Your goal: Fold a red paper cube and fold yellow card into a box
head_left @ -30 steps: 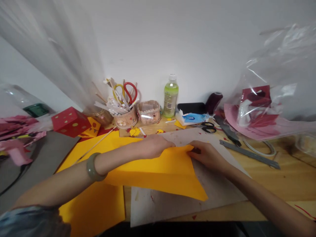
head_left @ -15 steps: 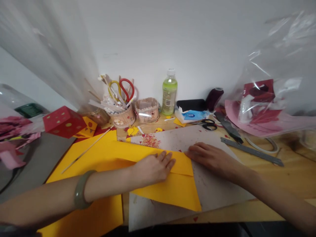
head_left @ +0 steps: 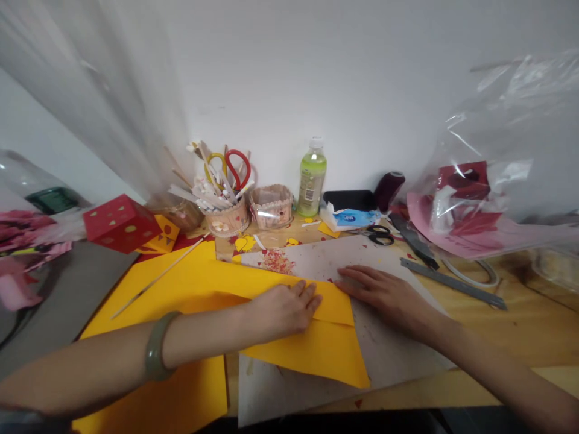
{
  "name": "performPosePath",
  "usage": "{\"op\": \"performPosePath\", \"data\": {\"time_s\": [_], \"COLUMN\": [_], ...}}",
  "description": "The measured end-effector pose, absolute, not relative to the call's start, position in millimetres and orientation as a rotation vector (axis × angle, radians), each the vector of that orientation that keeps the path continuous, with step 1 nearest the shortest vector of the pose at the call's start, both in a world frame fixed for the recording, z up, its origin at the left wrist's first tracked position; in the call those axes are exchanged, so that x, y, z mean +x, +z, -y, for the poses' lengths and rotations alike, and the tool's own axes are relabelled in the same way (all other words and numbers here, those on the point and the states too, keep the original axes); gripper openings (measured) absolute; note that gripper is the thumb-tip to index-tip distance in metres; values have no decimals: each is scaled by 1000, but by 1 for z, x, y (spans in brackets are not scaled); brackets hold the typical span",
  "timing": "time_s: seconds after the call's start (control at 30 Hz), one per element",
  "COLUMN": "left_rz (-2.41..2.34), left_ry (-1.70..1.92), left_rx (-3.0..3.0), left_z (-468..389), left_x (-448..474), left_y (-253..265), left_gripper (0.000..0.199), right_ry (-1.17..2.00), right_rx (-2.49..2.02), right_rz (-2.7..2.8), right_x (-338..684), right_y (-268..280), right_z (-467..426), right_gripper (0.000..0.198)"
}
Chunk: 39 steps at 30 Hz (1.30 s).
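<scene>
My left hand [head_left: 284, 308] presses palm down on the folded flap of a yellow paper sheet [head_left: 312, 355], its fingers lying along the fold. A green bangle circles the left wrist. My right hand [head_left: 384, 295] rests flat on a grey-white board [head_left: 393, 355], fingers stretched out and fingertips by the sheet's upper right corner. Neither hand grips anything. Under the left forearm lies a larger piece of yellow paper [head_left: 176, 283], with a thin stick [head_left: 160, 276] across it.
Behind stand a holder of swabs and scissors [head_left: 224, 220], a small basket [head_left: 271, 208] and a green-drink bottle [head_left: 312, 178]. Black-handled scissors [head_left: 380, 235], a tissue pack [head_left: 350, 218] and a metal ruler [head_left: 452, 283] lie rightward. At left sits a red box [head_left: 120, 223].
The view has shifted slightly. My left hand stays pressed on the folded paper, and my right hand remains flat by its corner, its fingers slightly more spread.
</scene>
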<state>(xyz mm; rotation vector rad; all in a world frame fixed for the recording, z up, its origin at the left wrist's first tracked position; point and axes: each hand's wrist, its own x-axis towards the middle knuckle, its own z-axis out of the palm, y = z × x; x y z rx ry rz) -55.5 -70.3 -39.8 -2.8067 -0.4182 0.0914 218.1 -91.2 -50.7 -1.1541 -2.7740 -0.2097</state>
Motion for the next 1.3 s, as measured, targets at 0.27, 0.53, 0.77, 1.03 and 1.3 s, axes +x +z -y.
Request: {"op": "performPosePath", "data": {"time_s": [0.27,0.53,0.77,1.03,1.3], "left_rz": [695,1064,296,710,1050], "left_ry": [192,78,-439,328,369], "left_rx": [-3425,-3271,-2839,-3064,-3271], "left_z": [25,-4,79,128,72], "left_x": [-52,-42,-65,-92,-87], "left_y": [16,18,27,-1,26], "left_gripper": [25,53,27,31,15], "right_ry": [-90,99,123,157,412], "right_rx": [-1266,-1128,-1148,-1199,-1685], "right_rz": [2414,2387,2381,2281,2037], "right_x": [234,189,193,194,186], "right_y": [-40,-40,-50,-49,-46], "right_z": [140,157,151,155,144], "right_gripper": [41,32,18,19,14]}}
